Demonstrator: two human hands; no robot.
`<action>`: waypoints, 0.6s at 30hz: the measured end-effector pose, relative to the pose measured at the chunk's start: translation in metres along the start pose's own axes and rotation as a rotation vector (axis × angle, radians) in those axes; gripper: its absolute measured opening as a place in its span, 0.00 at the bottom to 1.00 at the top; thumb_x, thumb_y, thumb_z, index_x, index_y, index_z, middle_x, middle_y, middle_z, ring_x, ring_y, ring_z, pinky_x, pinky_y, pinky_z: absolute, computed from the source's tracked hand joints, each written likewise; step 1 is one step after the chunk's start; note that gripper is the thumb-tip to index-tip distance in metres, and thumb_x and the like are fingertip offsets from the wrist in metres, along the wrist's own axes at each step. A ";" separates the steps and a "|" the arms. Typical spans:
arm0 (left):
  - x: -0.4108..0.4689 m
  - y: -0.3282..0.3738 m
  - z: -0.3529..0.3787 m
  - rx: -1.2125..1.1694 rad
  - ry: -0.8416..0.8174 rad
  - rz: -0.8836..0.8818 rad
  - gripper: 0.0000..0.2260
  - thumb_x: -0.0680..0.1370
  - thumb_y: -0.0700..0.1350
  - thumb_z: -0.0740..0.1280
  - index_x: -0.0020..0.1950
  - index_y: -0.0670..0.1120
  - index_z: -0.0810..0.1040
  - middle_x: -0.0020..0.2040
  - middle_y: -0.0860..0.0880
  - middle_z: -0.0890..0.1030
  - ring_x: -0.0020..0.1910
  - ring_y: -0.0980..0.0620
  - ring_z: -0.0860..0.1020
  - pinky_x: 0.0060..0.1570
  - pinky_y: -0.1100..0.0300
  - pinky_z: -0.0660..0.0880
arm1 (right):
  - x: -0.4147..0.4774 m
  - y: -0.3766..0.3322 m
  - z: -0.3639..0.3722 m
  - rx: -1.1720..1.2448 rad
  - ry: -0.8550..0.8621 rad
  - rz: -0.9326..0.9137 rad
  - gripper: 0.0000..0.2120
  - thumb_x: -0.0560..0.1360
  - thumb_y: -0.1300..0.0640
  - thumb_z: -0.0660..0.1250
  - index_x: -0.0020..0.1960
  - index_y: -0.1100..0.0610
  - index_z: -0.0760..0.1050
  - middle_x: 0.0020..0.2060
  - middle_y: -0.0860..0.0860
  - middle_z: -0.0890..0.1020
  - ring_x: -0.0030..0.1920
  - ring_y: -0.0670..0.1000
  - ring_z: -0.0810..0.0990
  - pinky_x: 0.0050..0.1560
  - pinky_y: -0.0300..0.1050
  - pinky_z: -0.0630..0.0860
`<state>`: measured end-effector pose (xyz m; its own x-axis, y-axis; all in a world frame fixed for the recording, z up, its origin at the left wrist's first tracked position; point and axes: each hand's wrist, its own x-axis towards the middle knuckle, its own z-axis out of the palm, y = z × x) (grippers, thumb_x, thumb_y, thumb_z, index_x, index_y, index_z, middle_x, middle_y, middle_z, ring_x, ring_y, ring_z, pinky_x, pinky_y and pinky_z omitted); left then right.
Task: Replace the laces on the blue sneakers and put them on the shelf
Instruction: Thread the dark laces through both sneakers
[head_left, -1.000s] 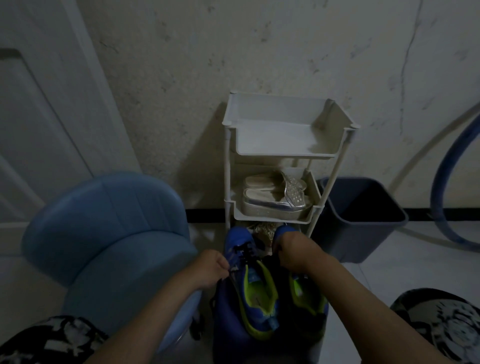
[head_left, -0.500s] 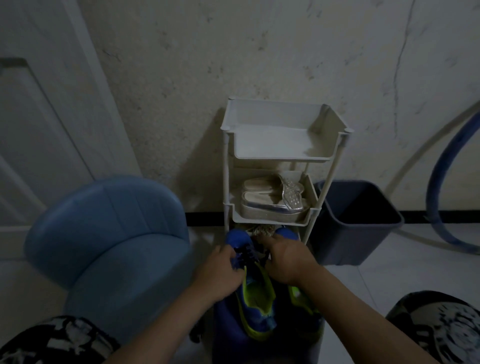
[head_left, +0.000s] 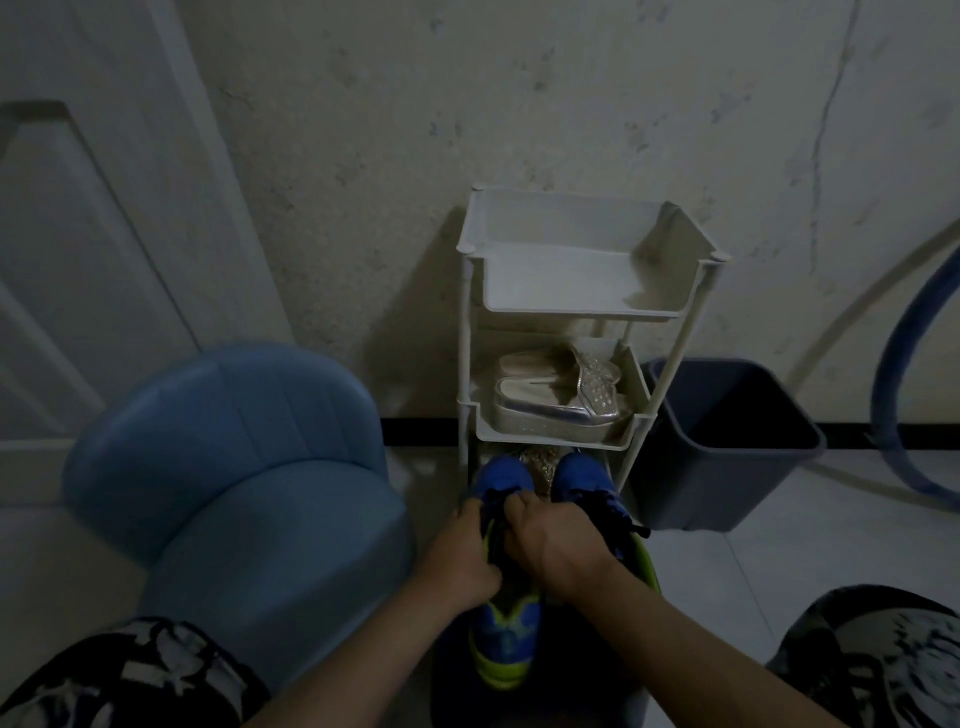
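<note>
my left hand (head_left: 467, 553) and right hand (head_left: 561, 545) both grip the left blue sneaker (head_left: 506, 475) at its laces (head_left: 494, 519). lacing judged in progress; neither sneaker is on the shelf (head_left: 582, 313) yet.

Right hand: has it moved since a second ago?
Yes. Against the white shelf, the right hand has shifted left, off the toe of the right sneaker, and now grips the left sneaker.

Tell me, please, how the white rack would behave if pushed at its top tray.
The white rack looks tall, narrow and thin-legged, so it may tip. It seems thin plastic carrying silver sandals mid-height, so it probably slides easily.
</note>
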<state>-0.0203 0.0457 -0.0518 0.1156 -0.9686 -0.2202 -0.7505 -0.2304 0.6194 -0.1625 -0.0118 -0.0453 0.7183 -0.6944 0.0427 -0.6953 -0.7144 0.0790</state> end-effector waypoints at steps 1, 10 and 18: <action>0.001 -0.001 -0.001 0.015 0.015 0.028 0.25 0.69 0.46 0.71 0.63 0.52 0.65 0.57 0.49 0.76 0.55 0.47 0.78 0.51 0.54 0.77 | 0.000 0.001 0.005 0.006 0.020 0.002 0.22 0.56 0.53 0.82 0.40 0.55 0.71 0.29 0.51 0.76 0.20 0.51 0.72 0.16 0.40 0.63; 0.008 0.014 0.004 0.586 0.037 0.147 0.16 0.81 0.41 0.57 0.69 0.41 0.65 0.58 0.41 0.80 0.54 0.42 0.80 0.48 0.51 0.75 | -0.009 0.005 0.011 0.061 0.042 0.090 0.27 0.61 0.57 0.80 0.51 0.58 0.66 0.27 0.54 0.78 0.20 0.52 0.74 0.16 0.41 0.64; 0.008 0.005 0.008 0.268 0.011 0.115 0.15 0.81 0.42 0.60 0.68 0.43 0.67 0.58 0.41 0.80 0.53 0.42 0.79 0.48 0.51 0.75 | -0.009 -0.007 0.002 0.141 0.056 0.172 0.15 0.78 0.52 0.62 0.63 0.54 0.67 0.56 0.55 0.77 0.42 0.55 0.81 0.35 0.49 0.76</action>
<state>-0.0285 0.0370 -0.0564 0.0261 -0.9882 -0.1506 -0.9040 -0.0877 0.4184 -0.1646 -0.0007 -0.0480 0.5863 -0.8040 0.0986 -0.8014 -0.5935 -0.0739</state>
